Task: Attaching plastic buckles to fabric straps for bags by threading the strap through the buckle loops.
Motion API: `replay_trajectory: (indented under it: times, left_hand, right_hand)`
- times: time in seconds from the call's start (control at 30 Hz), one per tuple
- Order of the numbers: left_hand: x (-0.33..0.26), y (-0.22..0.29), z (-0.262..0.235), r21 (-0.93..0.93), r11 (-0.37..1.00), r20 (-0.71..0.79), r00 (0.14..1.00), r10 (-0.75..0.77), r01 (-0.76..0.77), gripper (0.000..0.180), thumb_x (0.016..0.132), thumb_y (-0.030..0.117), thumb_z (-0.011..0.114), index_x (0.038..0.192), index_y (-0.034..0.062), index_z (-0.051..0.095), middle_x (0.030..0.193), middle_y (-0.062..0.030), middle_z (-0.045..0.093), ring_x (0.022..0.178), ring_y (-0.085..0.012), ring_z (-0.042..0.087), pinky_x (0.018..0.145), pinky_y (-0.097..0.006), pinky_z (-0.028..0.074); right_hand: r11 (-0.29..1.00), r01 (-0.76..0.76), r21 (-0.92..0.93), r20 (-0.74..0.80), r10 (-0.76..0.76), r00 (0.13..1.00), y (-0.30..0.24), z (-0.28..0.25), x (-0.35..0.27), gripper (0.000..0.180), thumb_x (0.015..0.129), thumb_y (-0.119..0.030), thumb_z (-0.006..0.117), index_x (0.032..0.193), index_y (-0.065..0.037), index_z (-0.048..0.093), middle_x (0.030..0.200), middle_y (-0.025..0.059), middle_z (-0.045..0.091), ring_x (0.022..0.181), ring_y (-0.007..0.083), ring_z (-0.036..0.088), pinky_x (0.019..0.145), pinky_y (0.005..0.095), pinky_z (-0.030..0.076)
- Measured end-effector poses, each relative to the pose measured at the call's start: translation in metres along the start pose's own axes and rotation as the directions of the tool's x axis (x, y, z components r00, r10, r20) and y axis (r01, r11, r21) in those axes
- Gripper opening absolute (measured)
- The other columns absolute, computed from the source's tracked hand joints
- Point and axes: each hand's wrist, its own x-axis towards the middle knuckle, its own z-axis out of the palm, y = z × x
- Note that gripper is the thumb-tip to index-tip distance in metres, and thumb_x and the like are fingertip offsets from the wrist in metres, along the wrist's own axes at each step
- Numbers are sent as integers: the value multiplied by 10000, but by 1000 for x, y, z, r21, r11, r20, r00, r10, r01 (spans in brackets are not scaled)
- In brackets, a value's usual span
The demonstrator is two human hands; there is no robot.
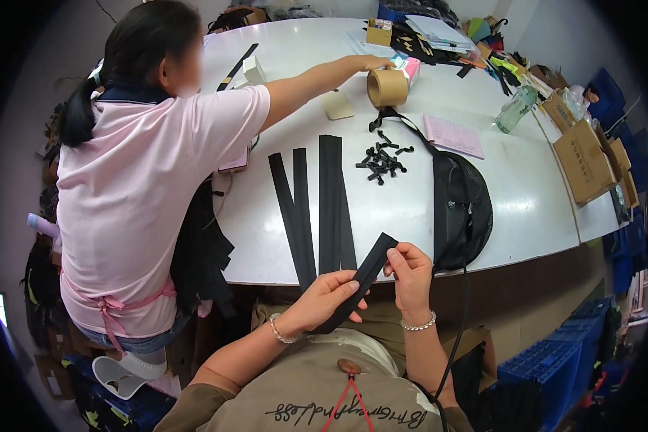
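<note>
Our left hand (329,297) hid the black strip's (363,277) lower end; the worktop's (525,194) far clutter stayed too small to tell.

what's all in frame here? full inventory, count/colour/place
black strip: 1, black, held between both hands at the table's near edge
flat strips: about four, black, lying side by side on the table
small clips: a heap, black, mid-table
mesh bag: 1, black, right of the strips
tape roll: 1, brown, far side, under the co-worker's hand
pink sheet: 1, pink, right of the tape roll
bottle: 1, clear green, far right
cardboard boxes: several, brown, right edge
table: 1, white
co-worker: 1, pink shirt, left, reaching across
crates: several, blue, floor at right
left hand: grips the strip's lower part
right hand: pinches the strip's upper end
</note>
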Motion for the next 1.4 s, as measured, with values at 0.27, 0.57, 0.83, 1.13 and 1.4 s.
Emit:
replay_trajectory:
  times: [0.27,0.57,0.83,1.13,1.4]
  left_hand:
    - [-6,-2,-5,-28,998,-7,998,-56,55,228,960,150,443,1098,-2,544,953,-31,575,793,-89,599,673,-245,562]
    - [-66,29,-78,435,897,-240,970,32,78,175,858,97,619,993,-6,664,801,-14,654,722,-40,559,664,-186,455]
    - [-43,68,-24,912,292,291,956,36,-288,157,774,117,662,916,54,687,833,-105,674,713,-245,632,643,-313,484]
    - [-12,79,-17,403,868,-102,929,357,-289,319,827,47,618,1142,13,589,891,-14,614,775,-82,575,687,-219,481]
    - [1,36,-8,2,943,-286,903,321,-334,253,847,26,615,1096,-9,587,879,-37,632,780,-87,603,701,-229,521]
  right_hand:
    - [1000,11,29,-78,-9,997,3,0,2,38,858,-25,591,869,9,605,703,19,583,558,67,503,520,188,406]
    - [999,21,-46,-122,-26,992,-14,-55,4,99,776,56,487,841,3,540,734,23,530,656,94,512,599,208,400]
    - [592,475,-651,613,42,789,-56,28,-38,370,705,-113,646,1046,-14,541,1079,186,585,996,301,580,821,392,444]
    - [882,-145,-447,202,258,945,-26,8,-60,159,902,-117,558,962,0,648,573,-14,571,455,16,470,430,157,374]
    - [914,-186,-361,219,277,936,-8,10,-65,167,921,-118,533,967,8,633,623,2,592,518,30,516,476,170,418]
